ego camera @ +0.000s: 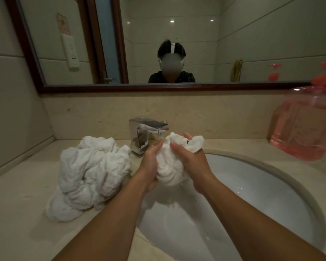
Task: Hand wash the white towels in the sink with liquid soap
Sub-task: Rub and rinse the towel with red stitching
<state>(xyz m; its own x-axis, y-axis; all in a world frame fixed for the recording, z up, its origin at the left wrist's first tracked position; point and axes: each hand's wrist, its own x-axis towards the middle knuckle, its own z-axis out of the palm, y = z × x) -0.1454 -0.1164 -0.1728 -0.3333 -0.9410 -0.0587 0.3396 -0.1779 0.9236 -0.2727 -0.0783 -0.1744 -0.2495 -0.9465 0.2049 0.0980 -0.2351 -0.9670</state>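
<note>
Forearms reach over sink (271, 185) | left grip (151, 164) and right grip (188, 166) both clenched on towel (167, 170) — bunched, below tap (149, 129) | more towels (90, 176) on table | tip: knead evenly — keep drips inside sink

You've got one white towel (168, 162) bunched above the sink (271, 194); the other towels (88, 176) (a crumpled heap) lie at the basin's left edge, soap bottle (301, 127) back-right.

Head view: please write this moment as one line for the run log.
left hand + right hand: squeezing white towel over sink | towel pile: counter, left of faucet | soap bottle: right, untouched
</note>
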